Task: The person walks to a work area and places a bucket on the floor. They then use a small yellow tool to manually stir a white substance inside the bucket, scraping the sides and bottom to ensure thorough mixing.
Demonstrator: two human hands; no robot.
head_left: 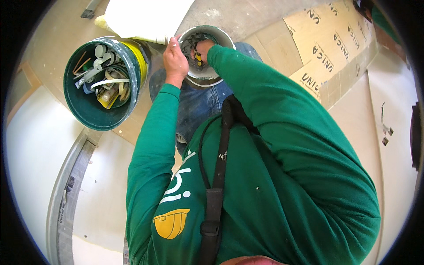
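Left hand [175,59] clamps the rim of the small grey bucket [221,36] held over the knees; right hand [203,47] is inside, fingers curled round a yellow-handled tool [198,58], seemingly mixing. Next likely needs steady bracing.

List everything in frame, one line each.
small bucket: 1, grey-white, top centre, grey mix inside
tool: 1, yellow-handled, inside small bucket
large bucket: 1, dark green, upper left, full of tools and white strips
white sack: 1, top, behind buckets
cardboard sheets: several, tan, upper right floor
left hand: on small bucket's rim
right hand: inside small bucket, gripping tool
sleeves: 2, green
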